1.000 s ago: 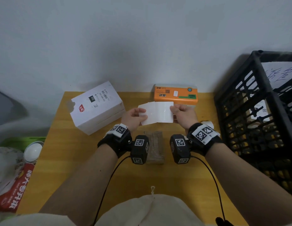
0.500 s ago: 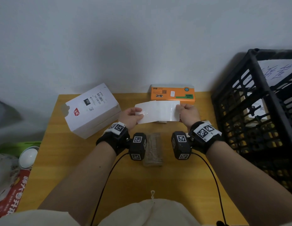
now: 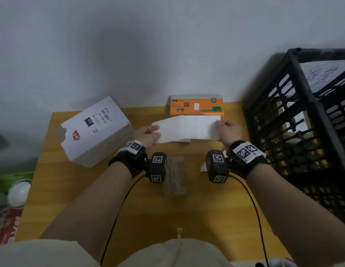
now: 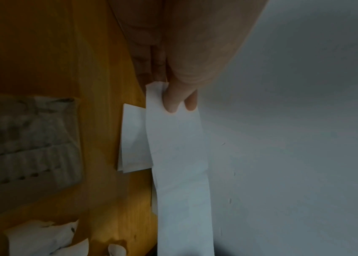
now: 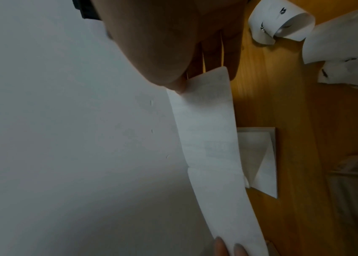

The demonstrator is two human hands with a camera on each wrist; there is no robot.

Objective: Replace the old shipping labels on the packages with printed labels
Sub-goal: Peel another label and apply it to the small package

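Presently, a white label strip (image 3: pixel 187 128) is held stretched above the wooden table (image 3: pixel 90 199), between the two hands. Its left end is pinched by the left hand (image 3: pixel 146 134), thumb on top and fingers (image 4: pixel 192 102) beneath; its right end is pinched by the right hand (image 3: pixel 228 130). A folded white paper (image 4: pixel 134 138) is seen lying on the table under the strip. A white package (image 3: pixel 94 130) is noted to the left, an orange package (image 3: pixel 196 108) against the wall behind the strip. Curled label scraps (image 5: pixel 281 22) lie near the right wrist. A black crate (image 3: pixel 302 122) stands at the right.
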